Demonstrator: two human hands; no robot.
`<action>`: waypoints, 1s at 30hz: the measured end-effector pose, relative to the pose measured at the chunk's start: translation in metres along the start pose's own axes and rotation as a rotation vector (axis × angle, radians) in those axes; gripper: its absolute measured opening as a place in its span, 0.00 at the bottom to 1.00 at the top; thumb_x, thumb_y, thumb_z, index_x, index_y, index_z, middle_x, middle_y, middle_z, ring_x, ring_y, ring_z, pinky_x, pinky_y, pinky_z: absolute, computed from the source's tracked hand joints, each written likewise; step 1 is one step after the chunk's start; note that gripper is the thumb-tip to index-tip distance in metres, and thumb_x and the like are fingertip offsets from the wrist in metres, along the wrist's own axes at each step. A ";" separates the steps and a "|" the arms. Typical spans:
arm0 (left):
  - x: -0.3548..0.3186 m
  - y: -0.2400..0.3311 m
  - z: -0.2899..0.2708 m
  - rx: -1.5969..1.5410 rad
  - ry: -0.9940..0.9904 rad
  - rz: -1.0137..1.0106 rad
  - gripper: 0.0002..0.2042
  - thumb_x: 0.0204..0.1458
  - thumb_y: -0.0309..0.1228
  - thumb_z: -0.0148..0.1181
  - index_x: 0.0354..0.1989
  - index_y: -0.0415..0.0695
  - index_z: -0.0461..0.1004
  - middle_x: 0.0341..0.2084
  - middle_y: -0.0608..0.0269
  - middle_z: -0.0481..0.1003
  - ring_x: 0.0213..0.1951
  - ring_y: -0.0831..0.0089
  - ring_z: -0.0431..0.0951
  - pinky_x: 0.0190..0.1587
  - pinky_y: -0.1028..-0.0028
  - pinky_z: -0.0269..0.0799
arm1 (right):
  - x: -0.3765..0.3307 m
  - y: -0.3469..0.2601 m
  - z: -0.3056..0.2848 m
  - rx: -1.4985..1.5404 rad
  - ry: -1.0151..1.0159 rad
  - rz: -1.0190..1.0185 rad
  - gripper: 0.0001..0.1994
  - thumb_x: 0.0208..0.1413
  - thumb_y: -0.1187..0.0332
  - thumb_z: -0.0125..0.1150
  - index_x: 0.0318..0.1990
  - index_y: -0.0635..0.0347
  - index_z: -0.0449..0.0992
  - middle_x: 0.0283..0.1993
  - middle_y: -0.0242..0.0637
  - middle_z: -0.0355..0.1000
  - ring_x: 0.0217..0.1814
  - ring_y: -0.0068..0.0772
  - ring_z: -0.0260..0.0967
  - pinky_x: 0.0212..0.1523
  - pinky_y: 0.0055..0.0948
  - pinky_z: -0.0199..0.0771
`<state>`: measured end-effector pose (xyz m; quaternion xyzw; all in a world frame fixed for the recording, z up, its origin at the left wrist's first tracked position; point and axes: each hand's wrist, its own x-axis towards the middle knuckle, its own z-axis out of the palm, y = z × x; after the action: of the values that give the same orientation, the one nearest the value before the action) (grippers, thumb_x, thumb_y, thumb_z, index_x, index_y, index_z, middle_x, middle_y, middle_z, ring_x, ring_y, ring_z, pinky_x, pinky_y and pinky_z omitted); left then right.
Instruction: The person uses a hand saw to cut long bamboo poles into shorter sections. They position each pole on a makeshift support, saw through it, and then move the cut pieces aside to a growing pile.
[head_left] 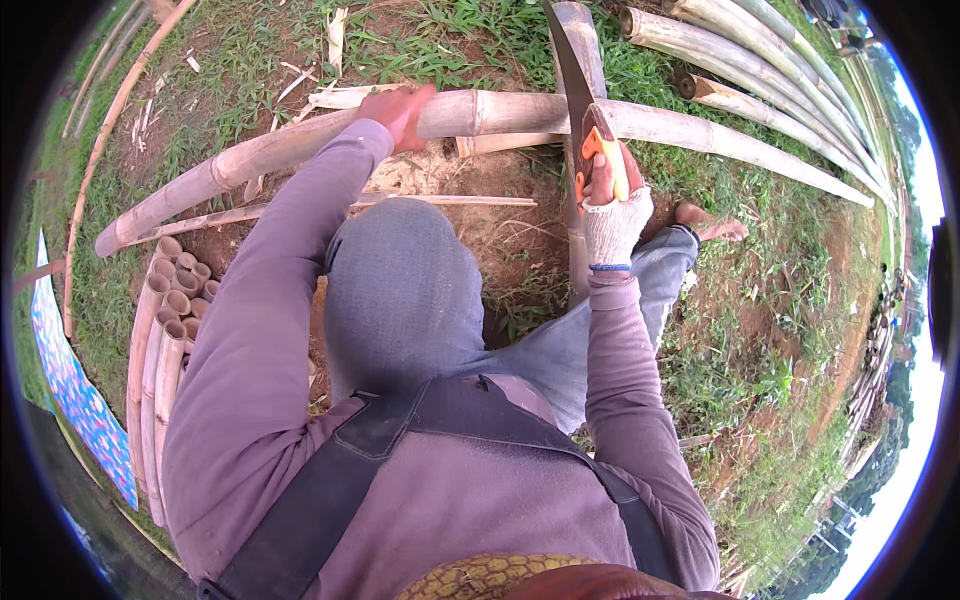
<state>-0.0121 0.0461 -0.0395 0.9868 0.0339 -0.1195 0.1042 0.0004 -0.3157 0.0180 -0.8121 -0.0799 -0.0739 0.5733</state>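
A long bamboo pole [515,112] stretches across in front of me from left to right. My left hand [400,116], bare, grips it from above, left of the middle. A white knitted glove with bare fingertips covers my right hand [612,215], which is closed round the orange handle of a handsaw [572,70]. The saw's dark blade points away from me and crosses the bamboo pole; whether it sits in a cut is too small to tell. Under the pole at that spot lies another bamboo length [580,45], running away from me.
Cut bamboo tubes [172,300] stand bundled at the left, near a blue patterned sheet [75,370]. Several long poles [740,60] lie at the far right. A thin split strip [460,200] lies before my knee. Pale sawdust [415,172] covers soil among grass.
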 end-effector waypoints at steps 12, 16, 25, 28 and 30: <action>-0.004 -0.003 0.001 -0.006 -0.011 -0.019 0.42 0.49 0.45 0.81 0.72 0.55 0.65 0.55 0.46 0.81 0.51 0.46 0.86 0.57 0.52 0.83 | -0.152 0.011 -0.076 0.124 0.036 0.221 0.30 0.72 0.53 0.65 0.70 0.69 0.72 0.50 0.45 0.82 0.39 0.25 0.78 0.38 0.27 0.79; 0.001 0.006 -0.003 -0.009 -0.030 0.000 0.45 0.47 0.46 0.80 0.75 0.57 0.64 0.55 0.46 0.80 0.52 0.44 0.85 0.57 0.52 0.82 | -0.005 0.002 -0.001 -0.007 0.011 -0.015 0.23 0.72 0.59 0.67 0.64 0.70 0.79 0.48 0.42 0.83 0.45 0.28 0.80 0.46 0.29 0.81; -0.008 -0.005 -0.002 0.022 -0.035 -0.041 0.44 0.49 0.46 0.82 0.74 0.55 0.65 0.55 0.49 0.82 0.52 0.49 0.86 0.57 0.55 0.83 | -0.178 -0.010 -0.102 -0.077 -0.123 0.177 0.35 0.72 0.42 0.60 0.69 0.66 0.74 0.46 0.40 0.80 0.35 0.22 0.75 0.31 0.21 0.72; -0.008 -0.002 0.001 0.008 -0.015 -0.034 0.44 0.48 0.45 0.82 0.74 0.56 0.65 0.54 0.49 0.82 0.52 0.49 0.86 0.57 0.54 0.83 | -0.171 -0.012 -0.078 0.186 0.025 0.228 0.30 0.73 0.47 0.60 0.67 0.65 0.76 0.45 0.38 0.81 0.38 0.23 0.76 0.35 0.21 0.73; -0.006 0.000 0.002 0.000 -0.009 -0.022 0.44 0.47 0.46 0.81 0.74 0.57 0.65 0.54 0.48 0.82 0.52 0.48 0.86 0.57 0.54 0.82 | -0.105 0.005 -0.030 0.320 0.105 0.203 0.24 0.73 0.56 0.64 0.65 0.66 0.78 0.44 0.38 0.81 0.39 0.24 0.76 0.37 0.22 0.75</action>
<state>-0.0180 0.0456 -0.0396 0.9858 0.0442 -0.1253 0.1029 -0.1021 -0.3506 0.0008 -0.7094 0.0217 -0.0446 0.7030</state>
